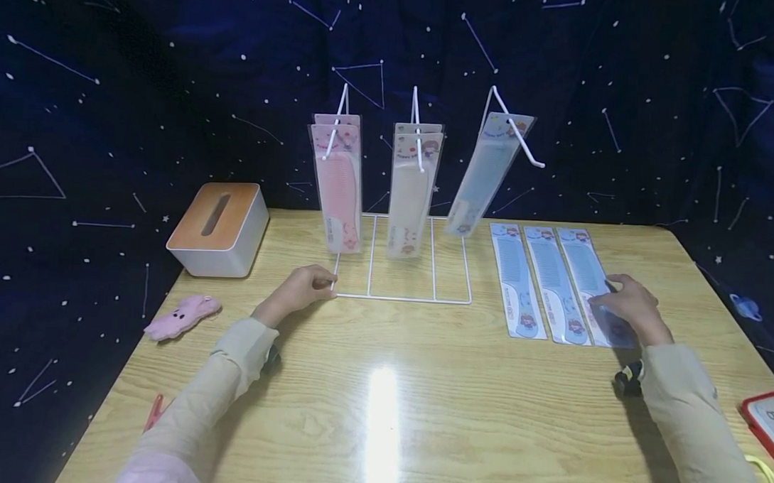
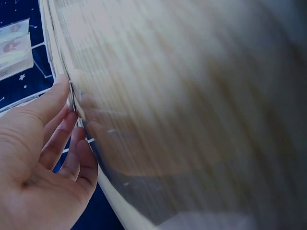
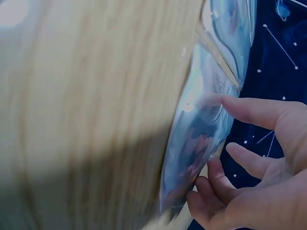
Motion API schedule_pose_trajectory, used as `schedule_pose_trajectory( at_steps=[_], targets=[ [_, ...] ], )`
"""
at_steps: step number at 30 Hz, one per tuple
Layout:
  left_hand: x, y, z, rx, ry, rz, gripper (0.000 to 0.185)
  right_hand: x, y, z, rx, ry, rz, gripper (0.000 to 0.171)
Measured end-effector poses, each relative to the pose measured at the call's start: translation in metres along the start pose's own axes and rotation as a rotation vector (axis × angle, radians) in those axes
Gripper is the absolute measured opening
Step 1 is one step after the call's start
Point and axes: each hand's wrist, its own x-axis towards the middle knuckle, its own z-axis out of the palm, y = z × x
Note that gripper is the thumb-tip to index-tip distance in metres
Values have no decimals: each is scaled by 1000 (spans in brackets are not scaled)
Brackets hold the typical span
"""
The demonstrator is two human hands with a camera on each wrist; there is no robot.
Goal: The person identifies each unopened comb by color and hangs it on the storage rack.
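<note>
Head view: A person in pale sleeves (image 1: 229, 367) works at a wood-grain bench (image 1: 317, 410) before a dark star-chart cloth (image 1: 599, 43). The left hand (image 1: 301, 290) holds the near left corner of a white wire rack (image 1: 401, 298), its fingers (image 1: 325, 274) pinching the frame. From the rack's hooks hang pink comb packs (image 1: 339, 190), cream comb packs (image 1: 407, 207) and a single blue comb pack (image 1: 485, 170) — the last one tilted. Three more blue packs lie on the bench to the right of the rack: a near one (image 1: 518, 281), a middle one (image 1: 555, 279) and a rightmost one (image 1: 584, 270), which the right hand (image 1: 637, 307) touches along its right side. A wood-topped tissue box (image 1: 237, 225) and a pink plush toy (image 1: 182, 318) sit at left.

Left wrist view: Thumb and forefinger meet on the rack's thin frame, the other fingers loosely bent below; the bench fills most of the frame, blurred.

Right wrist view: One fingertip rests on the glossy face of the rightmost pack while other fingers sit at its edge — whether they pinch it cannot be told. The bench spreads out at left, partly in shadow.
</note>
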Motion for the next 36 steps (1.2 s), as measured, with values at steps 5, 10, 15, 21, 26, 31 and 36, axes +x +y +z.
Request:
schedule_pose_trajectory(
  at_steps=[5,10,15,21,26,31,36],
  targets=[
    [-1,2,-1,5,-3,8,39,0,-2,-2,26,-9,15,84],
    [0,3,-2,19,0,12,39,0,4,-2,94,-7,-65,85],
    [0,3,-2,18,-5,-3,39,0,12,-3,134,-30,-151,82],
    [-1,2,-2,23,-12,-7,39,-14,9,-8,171,25,-188,75],
    [-1,1,-1,35,-8,5,39,-42,-9,-11,259,142,-285,66],
    [-1,1,-1,34,2,10,39,-80,-36,-6,320,290,-382,61],
    [-1,2,-1,21,1,8,40,-118,-60,4,450,386,-570,58]
  ],
)
